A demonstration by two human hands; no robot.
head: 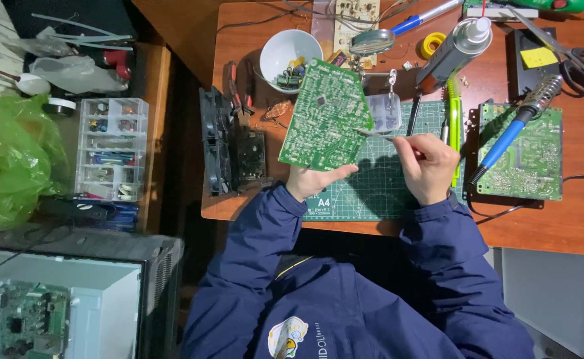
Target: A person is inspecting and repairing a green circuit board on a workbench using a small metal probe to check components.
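My left hand (315, 179) holds a green circuit board (325, 113) upright by its lower edge, above a green cutting mat (378, 189). My right hand (428, 166) grips thin metal tweezers (375, 135) whose tips touch the board's right edge. Both arms wear dark blue sleeves.
A blue-handled soldering iron (515, 126) lies on a second green board (528, 156) at right. A white bowl (289, 56), spray can (455, 50), scissors (575, 60), magnifier (375, 41) and a small clear box (383, 112) sit behind. A clear parts organizer (110, 147) and green bag (9, 156) are left.
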